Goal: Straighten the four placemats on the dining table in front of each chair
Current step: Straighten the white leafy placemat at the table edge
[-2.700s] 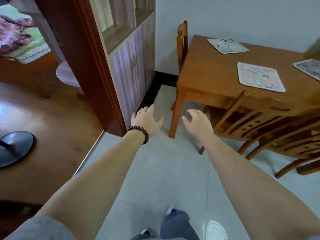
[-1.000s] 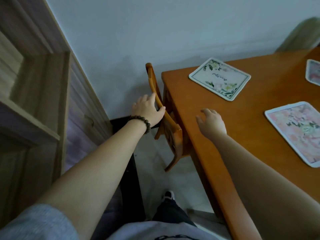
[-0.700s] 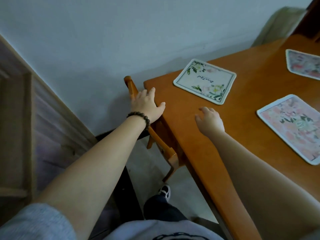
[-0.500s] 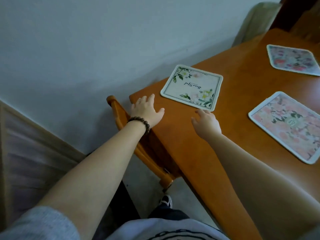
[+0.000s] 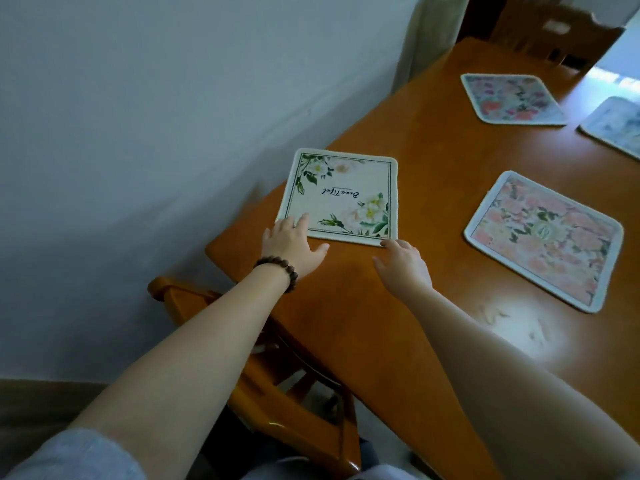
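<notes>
A cream placemat with green leaves and script lies askew near the corner of the orange wooden table. My left hand, wearing a bead bracelet, rests with its fingertips on the mat's near left corner. The fingertips of my right hand touch the near right corner. Both hands are flat with fingers apart. A pink floral placemat lies to the right, turned at an angle. Another pink placemat sits farther back. A pale blue placemat is cut off by the right edge.
A wooden chair is tucked under the table's near end, below my arms. A white wall runs along the table's left side. Another chair stands at the far end.
I have walked up to the table's end. Both hands have moved forward from the chair back and table edge onto the near corners of the cream placemat.
</notes>
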